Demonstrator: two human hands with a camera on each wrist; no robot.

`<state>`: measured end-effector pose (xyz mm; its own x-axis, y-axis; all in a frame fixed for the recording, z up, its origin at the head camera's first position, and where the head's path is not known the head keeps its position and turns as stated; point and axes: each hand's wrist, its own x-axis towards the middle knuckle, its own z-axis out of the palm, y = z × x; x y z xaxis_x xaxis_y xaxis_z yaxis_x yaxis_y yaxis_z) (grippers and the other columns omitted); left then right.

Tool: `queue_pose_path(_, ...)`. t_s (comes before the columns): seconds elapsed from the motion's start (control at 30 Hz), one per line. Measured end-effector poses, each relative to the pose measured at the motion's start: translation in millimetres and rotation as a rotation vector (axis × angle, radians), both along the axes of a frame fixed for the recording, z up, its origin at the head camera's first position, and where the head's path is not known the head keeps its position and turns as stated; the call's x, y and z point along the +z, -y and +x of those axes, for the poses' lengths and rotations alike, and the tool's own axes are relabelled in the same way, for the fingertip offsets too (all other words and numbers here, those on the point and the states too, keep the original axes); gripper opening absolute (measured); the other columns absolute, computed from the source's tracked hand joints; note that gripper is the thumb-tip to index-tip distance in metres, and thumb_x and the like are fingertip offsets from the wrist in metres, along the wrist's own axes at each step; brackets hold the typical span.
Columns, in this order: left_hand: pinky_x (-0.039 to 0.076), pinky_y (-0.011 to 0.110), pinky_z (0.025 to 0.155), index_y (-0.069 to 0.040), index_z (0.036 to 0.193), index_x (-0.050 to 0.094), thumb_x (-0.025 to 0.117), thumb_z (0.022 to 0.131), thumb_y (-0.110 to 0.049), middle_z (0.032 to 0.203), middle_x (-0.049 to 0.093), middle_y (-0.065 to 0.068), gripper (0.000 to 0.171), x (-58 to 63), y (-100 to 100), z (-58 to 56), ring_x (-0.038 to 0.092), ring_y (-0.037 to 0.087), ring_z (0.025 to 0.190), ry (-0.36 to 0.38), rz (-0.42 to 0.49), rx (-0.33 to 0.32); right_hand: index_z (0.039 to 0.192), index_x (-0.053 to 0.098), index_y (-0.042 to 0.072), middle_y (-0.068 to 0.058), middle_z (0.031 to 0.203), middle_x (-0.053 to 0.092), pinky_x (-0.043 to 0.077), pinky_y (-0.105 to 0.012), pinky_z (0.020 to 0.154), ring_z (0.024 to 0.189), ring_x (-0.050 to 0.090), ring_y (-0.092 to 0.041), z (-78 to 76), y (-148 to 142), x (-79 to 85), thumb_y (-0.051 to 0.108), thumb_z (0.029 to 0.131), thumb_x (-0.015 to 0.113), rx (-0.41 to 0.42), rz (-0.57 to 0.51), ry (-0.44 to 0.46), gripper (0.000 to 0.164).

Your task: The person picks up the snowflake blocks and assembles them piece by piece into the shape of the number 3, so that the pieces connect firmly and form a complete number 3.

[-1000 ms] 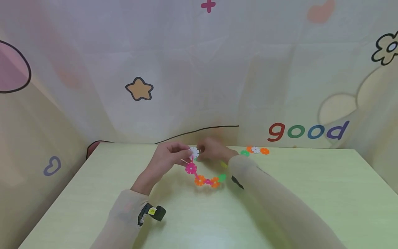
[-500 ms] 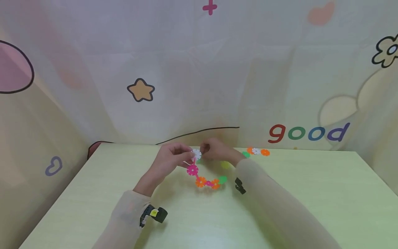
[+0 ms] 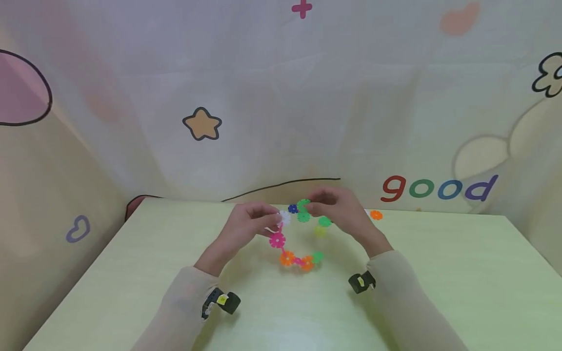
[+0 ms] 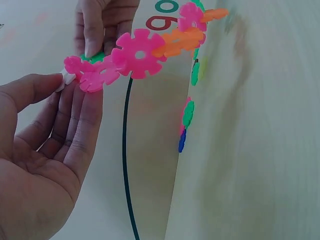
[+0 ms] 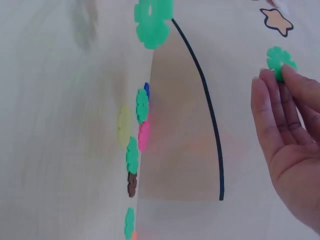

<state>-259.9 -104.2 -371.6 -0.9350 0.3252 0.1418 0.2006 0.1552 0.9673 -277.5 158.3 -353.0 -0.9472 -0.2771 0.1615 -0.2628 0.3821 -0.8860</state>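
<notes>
My left hand (image 3: 243, 226) pinches a white flower-shaped plastic disc (image 3: 285, 218) between thumb and fingers. From it hangs a curved chain of interlocked notched discs: a pink disc (image 3: 277, 240), an orange disc (image 3: 287, 258), another orange disc (image 3: 307, 263) and a green end disc (image 3: 318, 257). The left wrist view shows a large pink disc (image 4: 140, 54) of this chain close up. To the right, my right hand (image 3: 342, 212) holds a single green disc (image 5: 276, 56) by its edge, raised above the table and apart from the white disc.
Loose discs lie near the table's back edge: a blue one (image 3: 292, 208), a green one (image 3: 325, 222), a yellow one (image 3: 320, 231) and an orange one (image 3: 376, 215). The right wrist view adds a brown disc (image 5: 132, 185). A printed curtain (image 3: 263, 122) rises behind the table (image 3: 281, 312).
My right hand has come up from the back of the table and moved right, now with a green disc in its fingers. The left hand and chain have shifted slightly right.
</notes>
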Motion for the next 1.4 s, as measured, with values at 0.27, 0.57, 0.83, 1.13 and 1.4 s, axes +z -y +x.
queue_pose_path(0.27, 0.065, 0.037, 0.082, -0.002, 0.114, 0.077, 0.072, 0.103, -0.02, 0.098, 0.076, 0.01, 0.021, -1.2, -7.8, 1.0, 0.075, 0.025, 0.088, 0.025, -0.026, 0.041, 0.109, 0.08, 0.01, -0.003, 0.101, 0.077, 0.06, -0.036, 0.079, 0.096, 0.07, -0.026, 11.8, -7.0, 0.2, 0.018, 0.097, 0.081, -0.02, -0.036, -0.098, 0.016)
queue_pose_path(0.57, 0.064, 0.035, 0.082, -0.002, 0.114, 0.077, 0.073, 0.103, -0.022, 0.098, 0.076, 0.01, 0.023, -2.3, -10.0, 1.0, 0.075, 0.025, 0.086, 0.022, -0.021, 0.04, 0.104, 0.082, 0.007, -0.002, 0.1, 0.079, 0.061, -0.036, 0.085, 0.097, 0.075, -0.028, 15.4, 1.1, 2.1, 0.011, 0.094, 0.083, 0.045, -0.086, -0.152, 0.011)
queue_pose_path(0.83, 0.064, 0.035, 0.084, -0.002, 0.113, 0.077, 0.073, 0.103, -0.021, 0.097, 0.077, 0.01, 0.022, 0.8, -12.7, 1.5, 0.076, 0.024, 0.086, 0.03, -0.019, 0.042, 0.102, 0.081, 0.006, -0.004, 0.1, 0.08, 0.061, -0.033, 0.086, 0.095, 0.077, -0.025, 15.6, 3.8, 2.6, 0.005, 0.094, 0.081, 0.078, -0.125, -0.168, 0.008)
queue_pose_path(1.13, 0.064, 0.035, 0.084, 0.0, 0.113, 0.076, 0.073, 0.103, -0.019, 0.097, 0.077, 0.01, 0.023, 2.3, -11.7, 2.9, 0.076, 0.025, 0.085, 0.032, -0.009, 0.036, 0.099, 0.081, 0.004, -0.005, 0.101, 0.08, 0.061, -0.031, 0.085, 0.094, 0.077, -0.024, 15.9, 7.2, 1.3, 0.002, 0.093, 0.081, 0.09, -0.152, -0.169, 0.006)
queue_pose_path(1.4, 0.064, 0.036, 0.085, 0.001, 0.113, 0.077, 0.073, 0.103, -0.018, 0.095, 0.076, 0.01, 0.022, 4.1, -11.3, 3.7, 0.076, 0.024, 0.083, 0.026, -0.013, 0.05, 0.097, 0.082, 0.004, -0.005, 0.1, 0.08, 0.062, -0.03, 0.084, 0.095, 0.078, -0.026, 17.3, 11.9, -0.5, 0.0, 0.091, 0.082, 0.079, -0.158, -0.167, 0.008)
